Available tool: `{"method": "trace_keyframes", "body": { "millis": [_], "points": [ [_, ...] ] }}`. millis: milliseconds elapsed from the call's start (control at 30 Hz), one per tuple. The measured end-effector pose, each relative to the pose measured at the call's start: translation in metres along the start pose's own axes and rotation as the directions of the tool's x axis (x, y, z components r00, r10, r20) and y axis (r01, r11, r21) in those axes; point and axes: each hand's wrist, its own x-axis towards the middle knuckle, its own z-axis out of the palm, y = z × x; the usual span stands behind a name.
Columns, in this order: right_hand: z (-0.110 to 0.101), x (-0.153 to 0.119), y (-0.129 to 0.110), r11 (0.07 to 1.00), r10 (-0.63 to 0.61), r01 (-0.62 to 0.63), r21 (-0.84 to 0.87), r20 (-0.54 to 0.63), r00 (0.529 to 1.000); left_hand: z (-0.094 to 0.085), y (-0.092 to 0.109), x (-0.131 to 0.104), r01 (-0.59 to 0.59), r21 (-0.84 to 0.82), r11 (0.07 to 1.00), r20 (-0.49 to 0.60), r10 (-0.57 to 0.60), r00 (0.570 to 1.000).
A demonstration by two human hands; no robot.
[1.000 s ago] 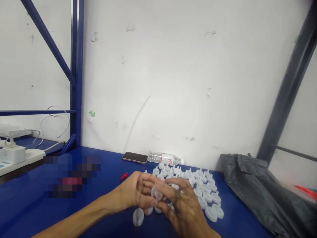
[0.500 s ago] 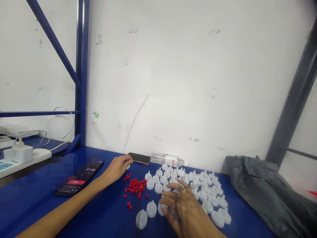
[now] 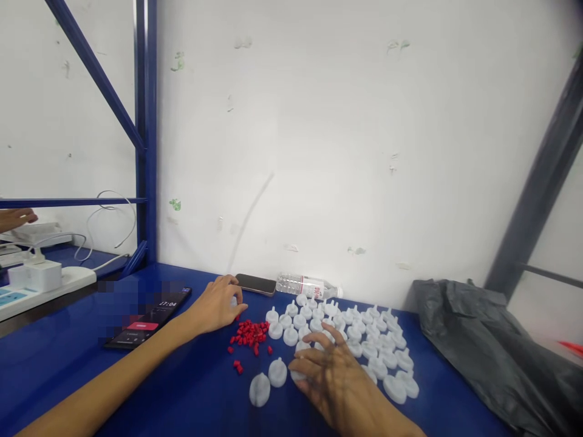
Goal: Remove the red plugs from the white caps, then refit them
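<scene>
My left hand (image 3: 220,305) is curled at the back left of the red pieces (image 3: 251,334), its fingers around a white round part (image 3: 234,301) that shows between them. My right hand (image 3: 328,370) hovers low over the front left of the white parts, fingers bent and apart. Beneath its fingertips a white part (image 3: 298,374) is partly covered; whether they touch it is unclear. Many white round parts with short stems (image 3: 368,334) lie to the right. Two more, an oval-looking one (image 3: 259,389) and one beside it (image 3: 277,372), lie in front of the red pieces.
Behind lie a dark phone (image 3: 255,284) and a clear bottle (image 3: 310,286). Another lit phone (image 3: 152,318) is left of my left forearm. A grey plastic bag (image 3: 492,346) lies at right, a power strip (image 3: 77,280) at far left. Another person's hand (image 3: 18,219) shows beyond the frame post.
My left hand has opened out a little and turned lower around the white part. My right hand stays nearly in place. Another person's hand has appeared at far left. The view has shifted slightly.
</scene>
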Motion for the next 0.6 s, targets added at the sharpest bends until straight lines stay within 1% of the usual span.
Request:
{"method": "trace_keyframes", "body": {
  "millis": [100, 233, 333, 433, 500, 600],
  "points": [
    [-0.003, 0.000, -0.002, 1.000, -0.020, 0.020, 0.004, -0.054, 0.998, 0.003, 0.002, -0.001, 0.021, 0.026, 0.999, 0.003, -0.022, 1.000],
    [-0.010, -0.001, -0.007, 0.999, -0.035, 0.037, 0.007, -0.148, 0.988, 0.009, 0.004, -0.002, 0.039, 0.020, 0.999, 0.016, -0.039, 0.999],
    [-0.012, -0.002, -0.010, 0.999, 0.014, -0.006, 0.042, -0.198, 0.980, 0.008, 0.008, -0.003, 0.008, -0.009, 1.000, -0.004, -0.008, 1.000],
    [-0.011, -0.003, -0.012, 0.998, 0.047, -0.037, 0.050, -0.220, 0.974, 0.001, 0.020, -0.004, -0.058, -0.047, 0.997, -0.048, 0.056, 0.997],
    [-0.009, -0.003, -0.011, 0.997, 0.063, -0.052, 0.051, -0.237, 0.969, -0.003, 0.033, -0.007, -0.114, -0.119, 0.986, -0.088, 0.104, 0.991],
    [-0.006, -0.003, -0.008, 0.994, 0.094, -0.074, 0.086, -0.260, 0.961, -0.003, 0.056, -0.015, -0.166, -0.339, 0.926, -0.130, 0.129, 0.983]
  ]
}}
